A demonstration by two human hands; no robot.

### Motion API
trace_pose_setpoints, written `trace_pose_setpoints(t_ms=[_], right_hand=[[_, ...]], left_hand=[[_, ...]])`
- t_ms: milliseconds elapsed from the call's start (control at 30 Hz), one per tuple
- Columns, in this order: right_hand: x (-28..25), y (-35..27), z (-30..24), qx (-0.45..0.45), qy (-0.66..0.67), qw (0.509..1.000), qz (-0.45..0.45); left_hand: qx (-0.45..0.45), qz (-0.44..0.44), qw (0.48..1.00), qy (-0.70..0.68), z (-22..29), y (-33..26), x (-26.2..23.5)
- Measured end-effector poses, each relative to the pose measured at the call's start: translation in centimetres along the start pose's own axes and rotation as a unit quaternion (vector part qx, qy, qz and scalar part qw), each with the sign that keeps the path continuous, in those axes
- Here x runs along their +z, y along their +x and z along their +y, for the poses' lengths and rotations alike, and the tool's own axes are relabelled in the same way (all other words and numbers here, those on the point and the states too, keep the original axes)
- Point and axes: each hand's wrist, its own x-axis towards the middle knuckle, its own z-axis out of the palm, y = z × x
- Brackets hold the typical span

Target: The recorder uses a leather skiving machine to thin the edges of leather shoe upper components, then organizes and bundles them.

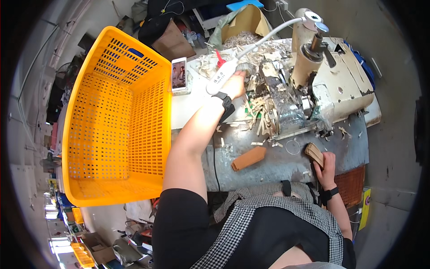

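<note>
Hands: we see the left hand (234, 85) stretched out over the bench, in among the pale trimmings (257, 110) beside the machine; the right hand (325, 165) rests near the front edge of the bench.
Grip, right: it is closed around a stack of tan strips (314, 153), thumb and fingers wrapped about its lower end.
Grip, left: we cannot tell; the fingers are curled down into the scraps, and whether they pinch anything is hidden by the back of the hand and the lamp's white base (222, 77).
Stack position: on the right of the metal bench top (268, 166), just before the cream machine body (345, 83), well apart from the left hand.
Stack axis: its long axis runs from upper left to lower right in the head view, the free end pointing up-left toward the machine, the held end toward us.
Done so far: we judge that a good deal has gone through, since scraps lie heaped about the machine and across the bench.
Left to do: the stack in the right hand looks unworked, and the big yellow crate (112, 130) on the left stands with nothing in it.
Nearby: a brown block (248, 158) lies on the bench between the arms; a phone (179, 75) leans against the crate wall.
</note>
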Motion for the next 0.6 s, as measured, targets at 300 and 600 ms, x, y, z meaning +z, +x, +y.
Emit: trace_pose_setpoints(t_ms=[300,600], right_hand=[[0.1,0.1,-0.1,0.008,-0.02,1.0,0.001],[0.7,-0.1,-0.6,0.048,0.015,0.999,0.019]], left_hand=[[-0.013,-0.057,0.994,0.089,-1.9,2.9,1.0],[0.075,0.157,0.968,-0.18,2.4,-4.5,-2.3]])
